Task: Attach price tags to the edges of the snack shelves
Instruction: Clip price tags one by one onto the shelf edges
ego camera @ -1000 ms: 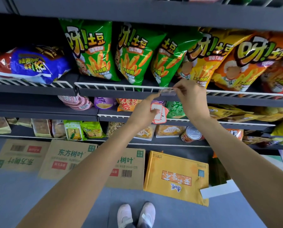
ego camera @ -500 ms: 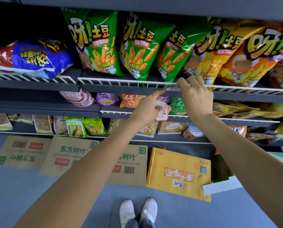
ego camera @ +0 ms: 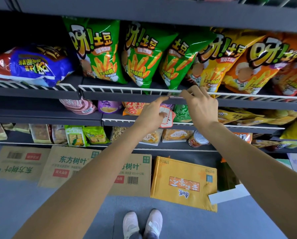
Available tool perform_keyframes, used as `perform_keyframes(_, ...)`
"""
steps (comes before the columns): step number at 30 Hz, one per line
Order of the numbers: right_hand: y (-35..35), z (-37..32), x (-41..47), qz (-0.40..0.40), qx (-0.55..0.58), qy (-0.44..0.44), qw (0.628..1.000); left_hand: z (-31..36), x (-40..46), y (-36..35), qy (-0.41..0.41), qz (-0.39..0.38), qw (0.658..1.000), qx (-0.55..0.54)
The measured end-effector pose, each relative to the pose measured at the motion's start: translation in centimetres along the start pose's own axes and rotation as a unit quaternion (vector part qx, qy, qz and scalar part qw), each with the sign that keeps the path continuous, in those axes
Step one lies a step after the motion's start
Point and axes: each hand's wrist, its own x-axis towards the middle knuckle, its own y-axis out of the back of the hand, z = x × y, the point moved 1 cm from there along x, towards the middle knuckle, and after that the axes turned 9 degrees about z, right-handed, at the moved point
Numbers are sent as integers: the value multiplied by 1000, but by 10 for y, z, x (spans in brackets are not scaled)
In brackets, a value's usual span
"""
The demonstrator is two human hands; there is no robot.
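Probably light, thin and bendy: price tag [ego camera: 174,94] against the shelf edge [ego camera: 127,97], pinched by right hand [ego camera: 200,107]; left hand [ego camera: 151,116] clutching spare tags [ego camera: 167,118], forefinger steadying. Best gripped at the ends.

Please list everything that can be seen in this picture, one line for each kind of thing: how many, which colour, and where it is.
green snack bags: three, green, top shelf, centre
yellow snack bag: one, yellow, top shelf, right of green
orange snack bag: one, orange, top shelf, far right
blue snack bag: one, blue, lying flat, top shelf left
wire shelf rail: white, top shelf edge
clear tag holder: one, transparent, on rail
price tags: few, red and white, in left hand
cardboard boxes: three brown, one yellow, floor
shoes: two, white, floor
left hand: fingertip at holder
right hand: grip on holder
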Motion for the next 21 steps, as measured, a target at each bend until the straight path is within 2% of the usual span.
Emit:
perform_keyframes(7, 2, 0, -13, -54, -2, -10, 998, 1, 1, 2, -8, 0, 1000, 7)
perform_keyframes(17, 4, -7, -20, -75, -9, -32, 997, 6, 7, 8, -16, 3, 1000, 17)
perform_keyframes(21, 3, -10, -25, -118, -28, -37, 992, 5, 7, 8, -17, 11, 1000, 16)
